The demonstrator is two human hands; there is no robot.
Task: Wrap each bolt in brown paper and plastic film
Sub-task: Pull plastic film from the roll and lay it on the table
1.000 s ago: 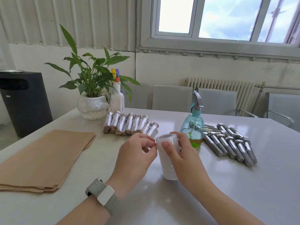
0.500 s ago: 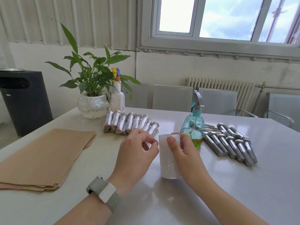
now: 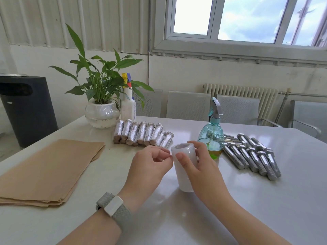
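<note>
A white roll of plastic film [image 3: 178, 179] stands on the table [image 3: 265, 209], leaning slightly. My right hand [image 3: 203, 170] grips it, thumb on the front and fingers round the back. My left hand [image 3: 150, 167], wearing a grey watch, pinches at the roll's upper left side with thumb and fingertips. Several bare steel bolts [image 3: 253, 156] lie in a row to the right. Several wrapped bolts [image 3: 141, 133] lie side by side behind my hands. A stack of brown paper sheets [image 3: 49, 167] lies at the left.
A teal spray bottle [image 3: 212, 137] stands just behind the roll, close to my right hand. A potted plant [image 3: 101, 103] and a white spray bottle [image 3: 128, 105] stand at the back left. Chairs line the table's far side. A black bin [image 3: 26, 110] stands on the floor at left.
My right hand set the roll upright half a second ago, and it now leans again with its top showing. My left fingertips have stayed at its left side.
</note>
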